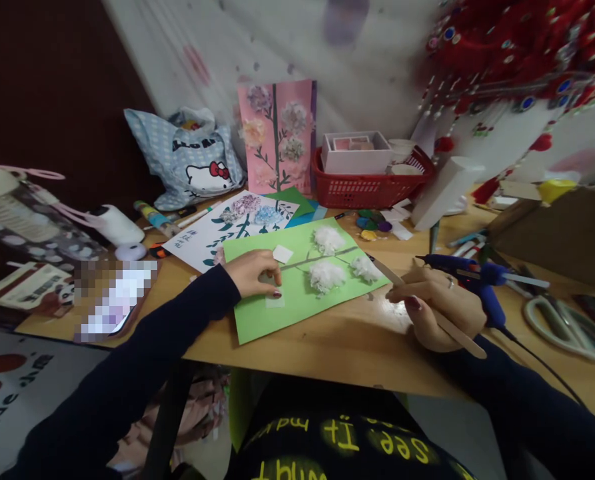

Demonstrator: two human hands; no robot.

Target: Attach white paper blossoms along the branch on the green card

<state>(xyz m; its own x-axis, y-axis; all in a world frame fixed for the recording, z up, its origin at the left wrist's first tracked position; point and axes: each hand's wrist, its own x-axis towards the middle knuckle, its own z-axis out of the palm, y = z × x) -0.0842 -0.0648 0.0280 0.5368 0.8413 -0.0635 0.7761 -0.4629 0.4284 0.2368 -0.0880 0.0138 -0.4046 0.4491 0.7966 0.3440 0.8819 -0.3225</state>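
Right, your light-green sheet sits mid-table, three white fluffy flowers on a grey-green stem, and I'll read the clock from its middle. At nine, your left hand rests on it, thumb and fingers slightly apart, near a small white square. At three, your right hand has thumb and fingers clamped on a slim stick, its dark tip just beside the smallest flower.

Up at one o'clock, the red basket carries a white box with pinkish contents, pale round pieces beside it. At ten, a blue checked bag shows something yellow-orange in its mouth.

Now the lettering: the bag's creased print gives "LLO" above a red-bowed cat. Your black garment reads "See. It" in yellow; handwriting on the white sheet at ten is too small.

Underneath, it's a light-brown wooden table. Behind, a pale spotted curtain hangs at twelve; red tasselled ornaments crowd two o'clock.
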